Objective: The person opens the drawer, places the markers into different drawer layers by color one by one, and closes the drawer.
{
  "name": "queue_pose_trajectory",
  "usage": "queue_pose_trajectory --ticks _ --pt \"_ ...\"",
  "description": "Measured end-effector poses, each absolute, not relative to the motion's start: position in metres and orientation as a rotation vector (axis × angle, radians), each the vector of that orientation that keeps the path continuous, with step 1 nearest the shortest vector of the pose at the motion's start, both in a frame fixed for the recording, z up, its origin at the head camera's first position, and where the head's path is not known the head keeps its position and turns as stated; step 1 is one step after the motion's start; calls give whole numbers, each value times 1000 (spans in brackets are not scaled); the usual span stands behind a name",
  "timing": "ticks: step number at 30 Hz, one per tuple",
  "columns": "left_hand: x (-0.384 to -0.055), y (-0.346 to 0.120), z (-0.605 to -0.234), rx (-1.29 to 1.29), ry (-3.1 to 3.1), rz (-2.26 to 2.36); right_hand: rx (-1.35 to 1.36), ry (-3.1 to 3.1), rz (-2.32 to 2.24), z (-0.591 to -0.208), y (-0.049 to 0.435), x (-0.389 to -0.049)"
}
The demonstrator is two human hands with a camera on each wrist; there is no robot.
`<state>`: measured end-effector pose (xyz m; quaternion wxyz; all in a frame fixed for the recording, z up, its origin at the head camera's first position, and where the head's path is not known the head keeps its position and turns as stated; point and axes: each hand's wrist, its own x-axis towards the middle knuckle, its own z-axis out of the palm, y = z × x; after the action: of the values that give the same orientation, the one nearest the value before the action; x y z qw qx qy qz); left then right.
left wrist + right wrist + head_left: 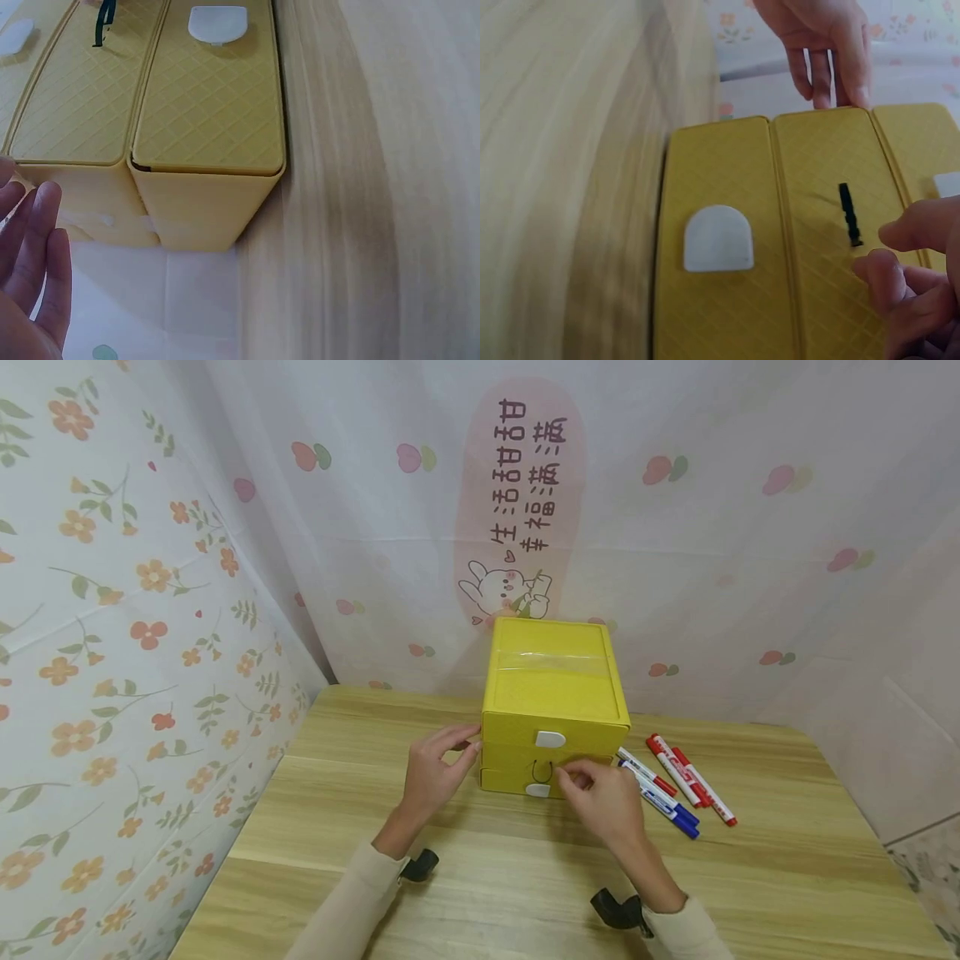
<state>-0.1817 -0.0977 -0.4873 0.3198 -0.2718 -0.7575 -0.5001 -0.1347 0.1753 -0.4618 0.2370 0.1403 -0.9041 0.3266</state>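
A small yellow drawer box with three stacked drawers stands against the back curtain. The top and bottom drawers carry white tab pulls; on the middle drawer is a dark cord loop handle. My left hand is at the box's left side, its fingertips right at the side edge and its fingers fairly straight. My right hand is in front of the middle drawer, fingers loosely bent. In the right wrist view its thumb and finger tips lie just beside the cord loop, with nothing between them.
Several red and blue markers lie on the wooden table to the right of the box. Clear tape crosses the box top. Behind it hangs a printed curtain, and a floral curtain hangs on the left.
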Motion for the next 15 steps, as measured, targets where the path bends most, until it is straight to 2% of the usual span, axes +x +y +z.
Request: queue_pose_trajectory --ticks 15 --pt "-185 -101 -495 -761 -1981 -1304 281 -2505 1070 -473 167 -138"
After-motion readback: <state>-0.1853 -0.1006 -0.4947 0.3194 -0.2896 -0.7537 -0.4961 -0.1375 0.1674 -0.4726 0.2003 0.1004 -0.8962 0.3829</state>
